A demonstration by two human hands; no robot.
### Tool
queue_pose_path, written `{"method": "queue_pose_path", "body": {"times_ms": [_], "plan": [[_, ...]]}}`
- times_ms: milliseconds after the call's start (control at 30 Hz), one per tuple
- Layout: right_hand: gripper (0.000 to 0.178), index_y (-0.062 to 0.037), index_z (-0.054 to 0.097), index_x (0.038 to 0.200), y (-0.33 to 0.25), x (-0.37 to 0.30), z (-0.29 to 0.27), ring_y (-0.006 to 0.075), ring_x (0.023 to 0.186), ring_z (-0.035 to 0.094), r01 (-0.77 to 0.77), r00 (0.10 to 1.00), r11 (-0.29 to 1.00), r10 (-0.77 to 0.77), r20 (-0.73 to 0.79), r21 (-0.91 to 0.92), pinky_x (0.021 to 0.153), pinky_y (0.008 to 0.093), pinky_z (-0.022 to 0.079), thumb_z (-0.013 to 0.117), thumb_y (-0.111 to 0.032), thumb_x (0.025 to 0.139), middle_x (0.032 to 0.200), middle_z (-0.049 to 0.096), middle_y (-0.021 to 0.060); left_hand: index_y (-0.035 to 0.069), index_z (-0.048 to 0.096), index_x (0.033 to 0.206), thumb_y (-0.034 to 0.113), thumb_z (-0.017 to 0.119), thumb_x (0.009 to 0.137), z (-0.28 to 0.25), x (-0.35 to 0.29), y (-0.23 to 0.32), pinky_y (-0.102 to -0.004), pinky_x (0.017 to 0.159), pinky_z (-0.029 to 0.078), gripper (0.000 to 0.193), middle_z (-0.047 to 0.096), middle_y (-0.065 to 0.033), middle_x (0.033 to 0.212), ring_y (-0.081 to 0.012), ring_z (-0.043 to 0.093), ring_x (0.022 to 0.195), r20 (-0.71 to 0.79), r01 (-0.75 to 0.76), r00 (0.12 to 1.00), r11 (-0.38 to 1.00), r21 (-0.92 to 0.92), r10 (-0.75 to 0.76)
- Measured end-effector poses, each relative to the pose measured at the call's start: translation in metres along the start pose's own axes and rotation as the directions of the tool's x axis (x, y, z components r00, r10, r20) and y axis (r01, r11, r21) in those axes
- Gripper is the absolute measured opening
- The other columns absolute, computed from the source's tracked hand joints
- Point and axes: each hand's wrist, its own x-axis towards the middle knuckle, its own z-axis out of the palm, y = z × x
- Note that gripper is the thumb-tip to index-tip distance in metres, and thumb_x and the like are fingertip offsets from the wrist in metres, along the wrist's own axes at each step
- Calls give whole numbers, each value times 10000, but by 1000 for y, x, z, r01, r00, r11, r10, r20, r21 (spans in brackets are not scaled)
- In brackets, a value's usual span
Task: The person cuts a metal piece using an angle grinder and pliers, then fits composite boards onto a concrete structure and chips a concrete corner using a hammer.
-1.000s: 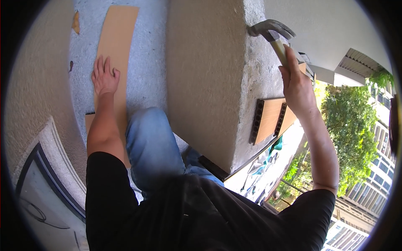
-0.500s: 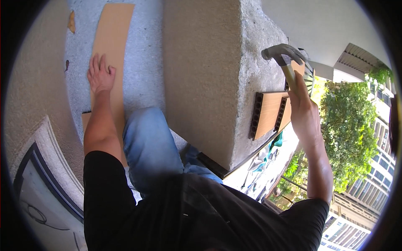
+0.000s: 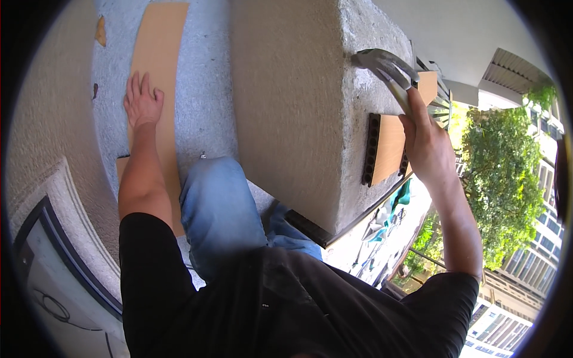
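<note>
My left hand (image 3: 143, 107) lies flat with spread fingers on a long light-brown board (image 3: 158, 48), which rests on the rough grey concrete surface (image 3: 206, 65). On the right, my right hand (image 3: 428, 143) is wrapped round the handle of a claw hammer (image 3: 388, 62). The metal head is raised and points left, in front of the corner of a concrete block. Slight blur covers the hammer. No contact shows between hammer and board.
A concrete block (image 3: 286, 107) stands between my hands. Beyond its right edge are brown hollow-edged boards (image 3: 388, 149). A brown leaf (image 3: 100, 31) lies at the far left. My jeans-clad knee (image 3: 215, 203) is beside the board. A framed panel (image 3: 59, 274) is at the lower left.
The hammer in my right hand has moved a little left and upward in the picture, its head tilting further. My left hand stays flat on the board. The view has shifted slightly.
</note>
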Motion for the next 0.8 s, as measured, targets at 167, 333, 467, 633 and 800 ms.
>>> {"method": "queue_pose_path", "body": {"times_ms": [167,333,467,633,800], "plan": [[518,-195,365,1596,27,-10,-1,354,728,755,-112,986,978,132,-101,177,599,483,580,514,-222,1101,865,743,218,218,502,1540,384,540,952,-5,-4,2,-498,1225,275,612,357,-33,1669,-241,255,1569,40,40,998,997,66,-43],[509,-207,377,1558,18,-4,28,438,716,722,20,991,983,4,-131,182,604,550,574,546,-271,1081,850,727,240,210,490,1548,379,538,951,5,1,4,-503,1231,272,622,345,-39,1676,-248,247,1574,16,2,1000,1000,0,-2],[479,-258,402,1563,57,-33,30,421,780,726,-119,983,990,128,-134,74,632,529,555,509,-276,1097,863,735,216,205,489,1546,373,539,948,0,-2,-9,-502,1234,276,624,335,-51,1679,-249,233,1578,12,3,1000,1000,-3,-3],[480,-249,412,1554,9,-65,33,439,773,708,83,894,976,16,-448,201,648,539,539,525,-274,1088,861,720,234,166,535,1504,359,560,939,-28,-23,0,-625,1233,195,597,328,-74,1677,-241,211,1579,172,64,983,998,30,-68],[451,-249,407,1520,21,-55,35,479,794,679,-38,983,998,47,-178,51,684,564,526,514,-254,1082,857,700,258,175,582,1460,323,612,932,-94,-135,-7,-642,1226,159,549,359,-98,1650,-290,235,1566,168,-18,985,996,-82,32]]}}
